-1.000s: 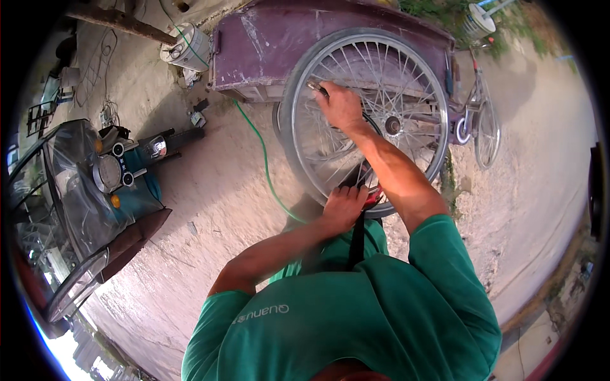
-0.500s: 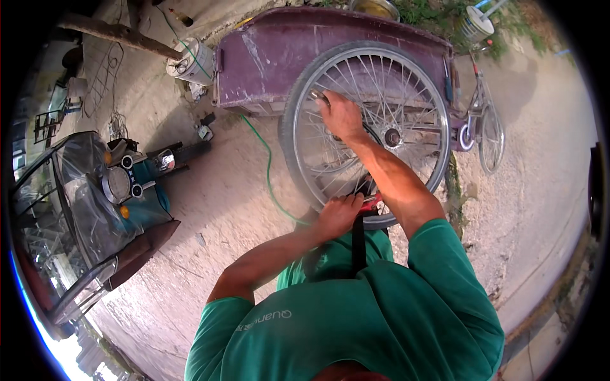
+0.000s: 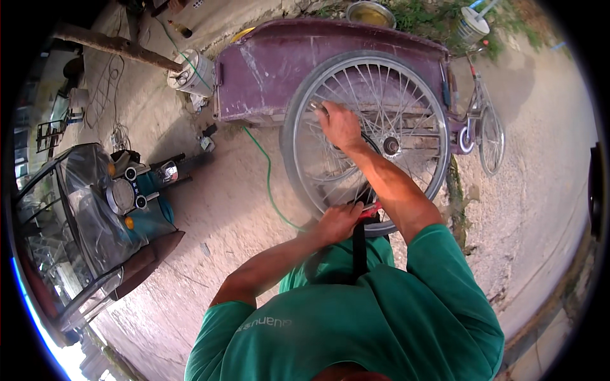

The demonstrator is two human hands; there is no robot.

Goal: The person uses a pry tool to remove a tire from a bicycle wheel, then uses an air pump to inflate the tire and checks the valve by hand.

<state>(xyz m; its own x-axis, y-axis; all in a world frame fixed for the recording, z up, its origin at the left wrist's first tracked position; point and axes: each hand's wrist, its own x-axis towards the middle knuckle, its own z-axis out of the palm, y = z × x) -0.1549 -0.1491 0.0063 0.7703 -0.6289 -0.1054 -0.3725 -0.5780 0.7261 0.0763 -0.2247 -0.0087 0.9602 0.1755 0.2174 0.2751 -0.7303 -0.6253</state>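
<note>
While right hand point(image 3: 342, 126) clasps metal object point(image 3: 316, 105), left hand point(image 3: 338, 222) curls beside red piece point(image 3: 371, 210).

LEFT: open ground point(image 3: 222, 178) is running between wheel point(image 3: 289, 136) and parked vehicle point(image 3: 121, 197), green hose point(image 3: 269, 166) snaking across | BEHIND WHEEL: purple cart side point(image 3: 270, 73) is blocking | THROUGH: spokes point(image 3: 395, 124) are leaving narrow gaps | ABOVE: right forearm point(image 3: 387, 181) is overhanging wheel

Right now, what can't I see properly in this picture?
Head view: short, shiny metal-ended tool, mostly hidden inside the right hand's grip.
Head view: slim red object, partly covered by the left hand's grip.
Head view: teal vehicle with clear plastic sheeting, cut off by the picture's round edge.
</note>
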